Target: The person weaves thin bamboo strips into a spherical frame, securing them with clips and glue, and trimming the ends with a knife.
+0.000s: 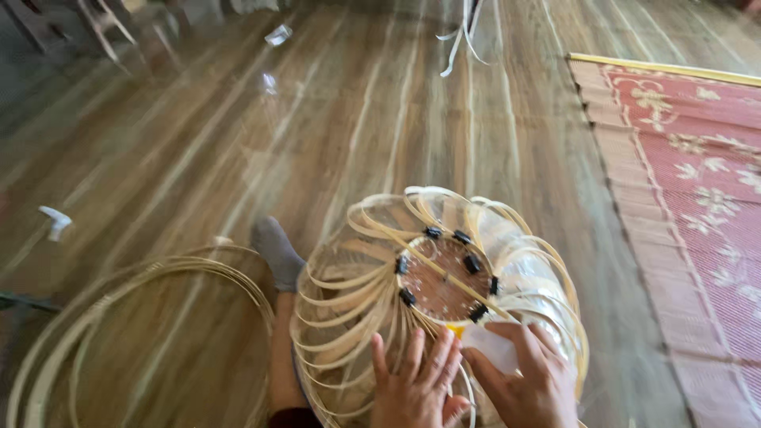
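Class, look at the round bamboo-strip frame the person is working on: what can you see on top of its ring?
Black clips sit around the ring of the bamboo frame. The right hand covers the near edge, and the left hand rests beside it, so anything beneath them is hidden.

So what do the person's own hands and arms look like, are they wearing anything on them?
Both hands are bare: the left hand and right hand show no gloves, rings or watch that I can make out. Nails are short and plain. The frame cuts off at the wrists, so no sleeves or forearms show. A grey sock covers one foot.
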